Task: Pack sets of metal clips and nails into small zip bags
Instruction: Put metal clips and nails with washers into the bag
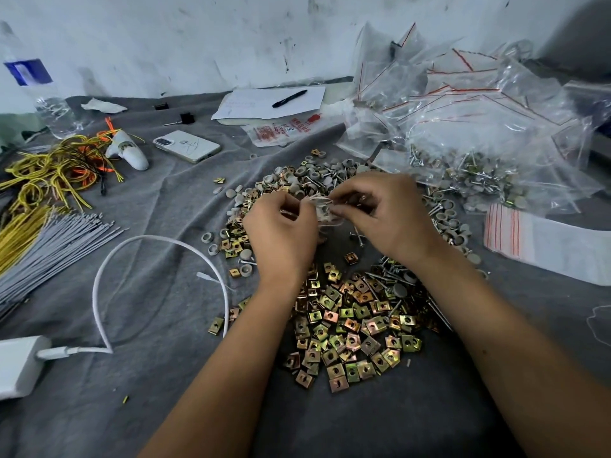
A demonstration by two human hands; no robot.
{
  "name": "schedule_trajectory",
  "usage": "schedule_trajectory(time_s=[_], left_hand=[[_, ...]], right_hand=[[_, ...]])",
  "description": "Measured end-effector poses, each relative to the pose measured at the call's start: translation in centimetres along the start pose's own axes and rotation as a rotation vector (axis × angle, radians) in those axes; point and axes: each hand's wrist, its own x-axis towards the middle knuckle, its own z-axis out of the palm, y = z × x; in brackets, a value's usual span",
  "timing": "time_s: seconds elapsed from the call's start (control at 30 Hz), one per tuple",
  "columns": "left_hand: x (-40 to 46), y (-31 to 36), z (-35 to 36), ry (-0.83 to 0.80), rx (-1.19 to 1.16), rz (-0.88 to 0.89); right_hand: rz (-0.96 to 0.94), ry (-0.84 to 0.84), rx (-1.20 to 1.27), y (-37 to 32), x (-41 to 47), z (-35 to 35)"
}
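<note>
My left hand [281,233] and my right hand [390,216] are raised together above the grey cloth, both pinching the top of a small clear zip bag [325,209] between them. What the bag holds is blurred. Below my wrists lies a heap of square brass-coloured metal clips [350,328]. Behind my hands spreads a pile of grey round caps [297,180] mixed with nails. A few loose nails [358,234] lie under my right hand.
A mound of filled zip bags [489,133] rises at the right, with a flat stack of empty bags [542,239] beside it. A phone [186,146], paper with a pen [289,98], a white cable [158,246], a charger [20,365], grey ties [49,239] and yellow cords [49,173] lie to the left.
</note>
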Motion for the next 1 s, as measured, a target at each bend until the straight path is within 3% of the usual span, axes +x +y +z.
schedule_trajectory(time_s=[0.17,0.33,0.47,0.73,1.0], left_hand=[[0.3,-0.1,-0.1,0.044,-0.090,-0.092],[0.8,-0.1,-0.9,0.251,-0.260,-0.181],[0.9,0.1,-1.1,0.290,-0.277,-0.208],[0.8,-0.1,-0.9,0.234,-0.286,-0.186],[0.7,-0.4,-0.6,0.206,-0.238,-0.153]], right_hand=[[0.065,0.162,-0.002,0.7,0.0,-0.1],[0.093,-0.136,-0.261,1.9,0.4,0.5],[0.067,-0.347,-0.396,2.1,0.9,1.1],[0.189,-0.344,-0.373,1.8,0.6,0.7],[0.180,-0.357,-0.466,1.3,0.2,0.8]])
